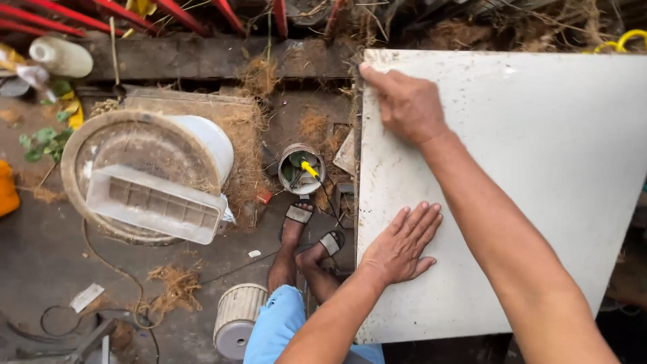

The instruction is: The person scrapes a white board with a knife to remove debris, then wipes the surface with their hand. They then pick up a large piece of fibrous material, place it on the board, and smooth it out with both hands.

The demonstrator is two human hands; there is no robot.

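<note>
Far left on the dirty concrete floor lies a pale plastic bottle on its side near some red metal bars, and below it stands a big round tub with a clear rectangular plastic tray resting tilted across its rim. Tufts of brown coconut fibre are scattered about, and a small ribbed cylinder sits near the person's knee in light blue shorts. The person's feet in strapped sandals are just below a small tin can with a yellow-handled tool poking out of it. To the right of all this lies a large white flat panel, speckled with dirt, filling the right half of the view. The left hand is spread out flat, palm down, pressing on the panel near its left edge. The right hand rests higher up near the panel's top-left corner, fingers curled loosely and pointing toward that corner, touching the surface rather than gripping anything.
</note>
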